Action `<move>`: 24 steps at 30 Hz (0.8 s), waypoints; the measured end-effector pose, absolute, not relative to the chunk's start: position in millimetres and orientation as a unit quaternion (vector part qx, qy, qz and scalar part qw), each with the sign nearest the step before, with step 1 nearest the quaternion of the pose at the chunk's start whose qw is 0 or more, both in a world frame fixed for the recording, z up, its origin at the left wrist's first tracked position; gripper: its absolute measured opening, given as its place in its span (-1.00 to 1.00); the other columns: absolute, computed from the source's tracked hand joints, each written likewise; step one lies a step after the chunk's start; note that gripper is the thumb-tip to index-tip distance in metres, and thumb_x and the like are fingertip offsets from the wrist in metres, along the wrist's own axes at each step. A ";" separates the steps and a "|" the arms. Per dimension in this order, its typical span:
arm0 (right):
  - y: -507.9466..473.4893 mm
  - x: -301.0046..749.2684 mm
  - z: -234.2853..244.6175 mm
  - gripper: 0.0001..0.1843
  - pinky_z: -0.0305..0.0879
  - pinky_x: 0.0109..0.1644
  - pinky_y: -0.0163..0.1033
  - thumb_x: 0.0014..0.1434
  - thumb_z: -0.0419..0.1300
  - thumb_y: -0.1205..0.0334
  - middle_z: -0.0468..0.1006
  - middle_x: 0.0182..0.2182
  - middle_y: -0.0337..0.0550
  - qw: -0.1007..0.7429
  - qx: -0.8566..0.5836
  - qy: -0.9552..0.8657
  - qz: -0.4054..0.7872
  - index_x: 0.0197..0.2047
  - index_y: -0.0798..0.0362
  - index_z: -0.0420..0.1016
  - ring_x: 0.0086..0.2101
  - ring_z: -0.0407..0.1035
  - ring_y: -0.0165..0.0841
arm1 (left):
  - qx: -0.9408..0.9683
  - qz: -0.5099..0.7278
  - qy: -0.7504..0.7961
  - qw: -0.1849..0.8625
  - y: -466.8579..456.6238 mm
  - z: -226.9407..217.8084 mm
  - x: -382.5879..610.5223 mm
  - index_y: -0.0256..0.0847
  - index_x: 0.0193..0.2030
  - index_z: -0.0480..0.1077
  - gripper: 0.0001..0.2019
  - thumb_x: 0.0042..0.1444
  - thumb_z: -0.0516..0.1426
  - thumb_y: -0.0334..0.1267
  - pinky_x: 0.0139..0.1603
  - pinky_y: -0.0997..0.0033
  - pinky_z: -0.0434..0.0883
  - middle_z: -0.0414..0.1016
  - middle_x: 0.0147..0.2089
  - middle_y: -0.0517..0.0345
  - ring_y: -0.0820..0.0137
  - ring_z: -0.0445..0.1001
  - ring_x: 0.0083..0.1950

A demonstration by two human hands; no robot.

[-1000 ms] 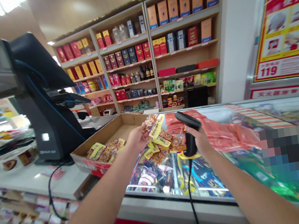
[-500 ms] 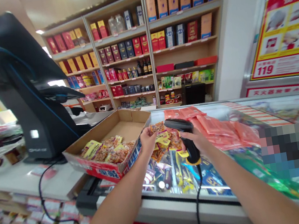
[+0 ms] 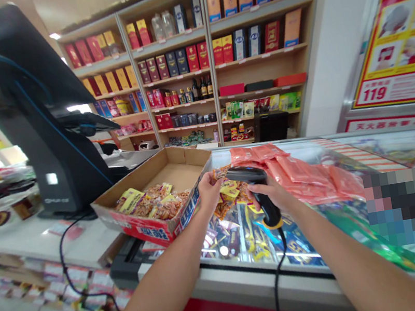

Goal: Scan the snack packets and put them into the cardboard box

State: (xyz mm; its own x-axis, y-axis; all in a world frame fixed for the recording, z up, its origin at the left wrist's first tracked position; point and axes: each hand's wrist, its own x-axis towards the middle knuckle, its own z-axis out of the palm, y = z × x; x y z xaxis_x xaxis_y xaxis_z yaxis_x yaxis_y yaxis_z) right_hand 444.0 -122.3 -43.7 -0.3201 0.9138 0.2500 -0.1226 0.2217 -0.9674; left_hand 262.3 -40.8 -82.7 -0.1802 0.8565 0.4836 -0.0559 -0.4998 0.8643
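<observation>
My right hand is wrapped round the handle of a black barcode scanner, whose head points left and whose cord hangs down over the counter's front. My left hand pinches the edge of a snack packet just left of the scanner head. Under and between both hands lie several more yellow-labelled snack packets on the glass counter, partly hidden by the hands and scanner. Left of my left hand, an open cardboard box contains several similar packets.
Orange-pink packets lie in a heap right of the scanner on the glass-topped counter. A black checkout terminal stands at the left. Shelves of boxes and bottles line the back wall.
The view has shifted slightly. Both hands remain close together over the packets; the left hand still pinches a packet and the right still grips the scanner.
</observation>
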 end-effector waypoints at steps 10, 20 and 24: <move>-117.7 446.5 -44.9 -0.72 0.23 -0.67 -0.35 -0.08 0.34 0.05 0.50 -0.61 -0.23 0.575 -0.320 -0.541 0.524 -0.46 0.11 0.48 -0.73 0.35 -0.42 | 0.517 0.685 0.369 0.356 -34.3 -87.1 262.4 -0.25 -0.38 0.38 -0.79 -0.20 0.28 -0.41 -0.31 0.48 0.35 0.51 -0.43 0.22 0.46 0.45 -0.41; -112.8 455.8 -40.2 -0.72 0.30 -0.65 -0.34 -0.07 0.34 0.07 0.49 -0.53 -0.29 0.719 -0.254 -0.426 0.487 -0.36 0.07 0.46 -0.70 0.34 -0.47 | 0.482 0.664 0.344 0.457 -44.9 -78.2 269.4 -0.24 -0.26 0.33 -0.56 -0.33 0.37 -0.35 -0.28 0.41 0.43 0.56 -0.40 0.16 0.37 0.55 -0.36; -110.1 456.1 -41.4 -0.73 0.32 -0.64 -0.33 -0.06 0.33 0.08 0.48 -0.53 -0.30 0.733 -0.247 -0.424 0.471 -0.36 0.06 0.42 -0.70 0.34 -0.46 | 0.484 0.645 0.363 0.467 -45.2 -73.9 280.3 -0.22 -0.23 0.30 -0.52 -0.31 0.39 -0.33 -0.32 0.41 0.43 0.54 -0.44 0.19 0.36 0.54 -0.39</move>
State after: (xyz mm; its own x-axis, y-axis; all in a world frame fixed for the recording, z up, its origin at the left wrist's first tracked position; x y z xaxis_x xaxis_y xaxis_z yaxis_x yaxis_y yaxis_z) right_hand 456.1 -110.1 -41.4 0.1974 0.8999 0.3887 -0.4816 0.4344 -0.7612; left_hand 280.3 -45.2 -73.9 -0.0967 0.9535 0.2853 -0.2506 -0.3007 0.9202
